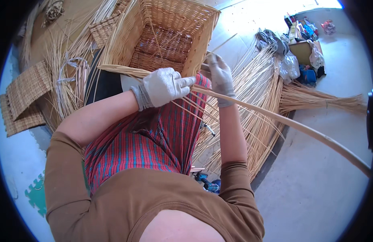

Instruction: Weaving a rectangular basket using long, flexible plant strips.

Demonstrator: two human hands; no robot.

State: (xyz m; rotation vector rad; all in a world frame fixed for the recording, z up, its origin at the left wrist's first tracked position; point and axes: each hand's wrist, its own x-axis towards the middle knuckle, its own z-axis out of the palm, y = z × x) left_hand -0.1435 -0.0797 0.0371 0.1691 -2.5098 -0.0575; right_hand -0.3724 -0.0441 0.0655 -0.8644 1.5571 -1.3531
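A square wicker basket [164, 44] with its mouth toward me rests over my lap, its near rim low and its near right corner between my hands. My left hand [166, 86], in a pale work glove, is closed at that corner, its fingers pressed together on the rim. A long, thick rattan rod [299, 125] runs from the corner out to the lower right. My right hand [219, 76], also gloved, is bent at the basket's right side, fingers curled around a thin cane strand [224, 43]. The fingertips are partly hidden. Several loose strand ends hang below the rim.
Bundles of split cane [251, 117] lie on the floor to the right, with plastic bags [290, 66] and a cluttered box [311, 52] beyond. Woven panels [27, 88] and more cane [61, 88] are at left. A blue-and-black power tool [210, 185] lies near my right elbow.
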